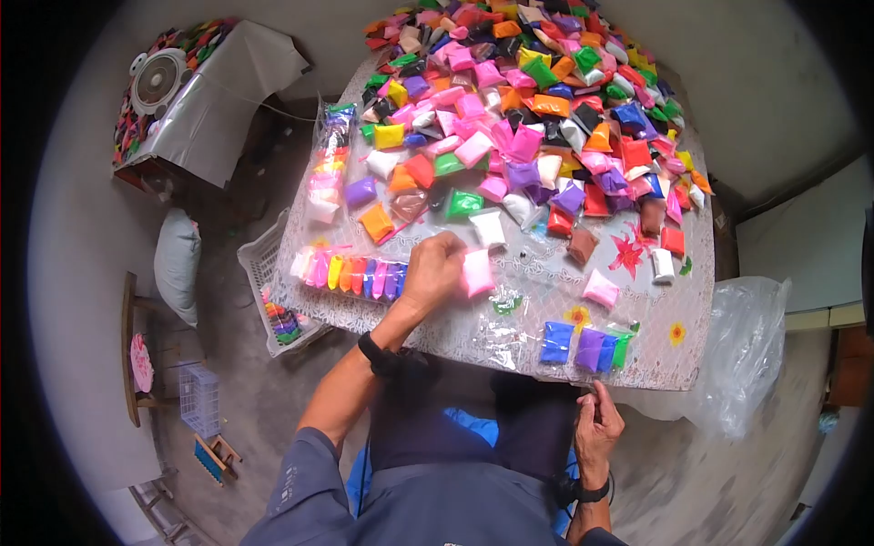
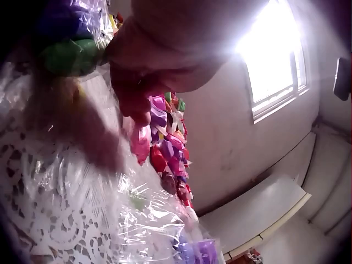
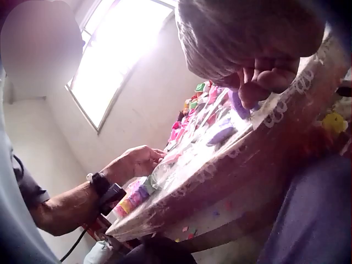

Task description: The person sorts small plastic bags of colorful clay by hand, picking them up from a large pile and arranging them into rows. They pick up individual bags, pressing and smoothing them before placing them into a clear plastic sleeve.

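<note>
My left hand (image 1: 435, 271) is over the front of the table, its fingertips pinching the edge of a small pale-pink packet (image 1: 477, 272). In the left wrist view a pink packet (image 2: 140, 144) shows just below those fingertips. A clear bag (image 1: 505, 341) lies flat in front, with a blue packet (image 1: 556, 343), a purple packet (image 1: 590, 349) and a green packet (image 1: 623, 349) at its right. My right hand (image 1: 596, 426) is at the table's front edge, fingers loosely bent, close to the purple packet. In the right wrist view its fingertips overlap a purple packet (image 3: 238, 104).
A large heap of colourful packets (image 1: 523, 136) covers the table's back. Filled clear bags lie left, one a row of colours (image 1: 350, 276), another upright along the edge (image 1: 330, 168). A white crate (image 1: 264, 250) stands left below; clear plastic sheeting (image 1: 742, 355) hangs at right.
</note>
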`<action>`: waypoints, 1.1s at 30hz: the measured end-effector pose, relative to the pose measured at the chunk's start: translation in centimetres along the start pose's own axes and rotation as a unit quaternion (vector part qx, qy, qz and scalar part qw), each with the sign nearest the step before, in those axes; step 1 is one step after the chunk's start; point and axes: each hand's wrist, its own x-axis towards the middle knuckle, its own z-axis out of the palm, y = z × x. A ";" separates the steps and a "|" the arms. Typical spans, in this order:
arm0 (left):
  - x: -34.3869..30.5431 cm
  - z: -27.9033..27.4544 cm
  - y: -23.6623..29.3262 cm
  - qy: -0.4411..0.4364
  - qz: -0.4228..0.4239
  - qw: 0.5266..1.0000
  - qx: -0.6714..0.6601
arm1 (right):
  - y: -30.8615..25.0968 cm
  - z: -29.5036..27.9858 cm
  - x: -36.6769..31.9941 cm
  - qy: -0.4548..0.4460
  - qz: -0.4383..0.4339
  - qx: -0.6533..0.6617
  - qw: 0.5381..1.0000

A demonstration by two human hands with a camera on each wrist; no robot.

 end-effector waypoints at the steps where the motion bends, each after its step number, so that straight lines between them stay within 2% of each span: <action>1: -0.1 -0.1 0.0 -0.002 -0.004 1.000 0.003 | 0.4 0.0 -0.2 -0.002 -0.007 0.000 1.000; 5: -0.2 -0.8 1.1 -0.010 0.002 0.998 0.062 | 1.4 0.0 -0.7 -0.003 0.032 0.019 0.999; 7: -0.3 -1.1 2.1 0.004 0.055 0.986 0.155 | 2.2 0.1 -1.0 0.001 0.038 0.020 0.999; 8: -0.3 -1.4 2.7 0.003 0.054 0.986 0.158 | 2.5 0.1 -1.4 0.005 0.042 0.018 0.999; 10: 0.0 -2.1 4.3 0.075 0.122 0.969 0.200 | 3.0 -0.1 -2.4 0.014 0.053 0.012 0.998; 11: 0.4 -2.3 4.5 0.075 0.124 0.969 0.202 | 3.3 -0.2 -3.0 0.025 0.059 0.004 0.998; 13: 1.9 -2.7 5.4 0.071 0.219 0.945 0.232 | 3.0 -0.8 -4.6 0.031 0.074 0.012 0.997; 15: 2.7 -2.5 6.8 0.050 0.198 0.949 0.239 | 3.5 -1.6 -6.6 0.045 0.103 0.013 0.994; 17: 3.7 -2.0 7.5 -0.026 0.126 0.972 0.197 | 5.7 -2.2 -9.8 0.067 0.136 0.005 0.988; 18: 4.1 -1.6 7.8 -0.019 0.165 0.957 0.239 | 7.7 -2.7 -11.9 0.078 0.156 0.000 0.985; 20: 5.1 -0.4 9.1 -0.029 0.167 0.956 0.241 | 12.3 -3.2 -16.5 0.157 0.272 0.064 0.947; 21: 5.5 0.2 9.5 -0.038 0.167 0.956 0.238 | 9.8 -4.8 -16.6 0.098 0.319 -0.013 0.943; 22: 6.0 0.7 9.6 -0.045 0.180 0.937 0.295 | 6.8 -6.3 -16.3 0.037 0.362 -0.089 0.927; 24: 6.9 2.6 10.2 -0.028 0.206 0.928 0.308 | 14.0 -7.6 -22.3 -0.113 0.372 -0.192 0.901; 25: 7.4 3.5 10.4 -0.007 0.235 0.918 0.318 | 15.6 -7.9 -24.8 -0.114 0.373 -0.191 0.901; 26: 8.2 4.0 10.1 -0.018 0.250 0.902 0.352 | 16.8 -8.1 -26.7 -0.144 0.337 -0.202 0.908; 27: 8.7 4.7 9.9 -0.018 0.250 0.902 0.352 | 17.2 -8.1 -26.8 -0.174 0.301 -0.212 0.913; 30: 9.9 6.3 9.1 -0.042 0.248 0.912 0.324 | 17.2 -7.4 -27.9 -0.159 0.290 -0.209 0.920; 31: 10.0 6.6 9.3 -0.045 0.248 0.912 0.324 | 16.4 -7.2 -27.3 -0.159 0.292 -0.208 0.920; 33: 10.2 6.9 9.9 -0.024 0.204 0.932 0.300 | 15.2 -6.8 -25.9 -0.158 0.391 -0.171 0.890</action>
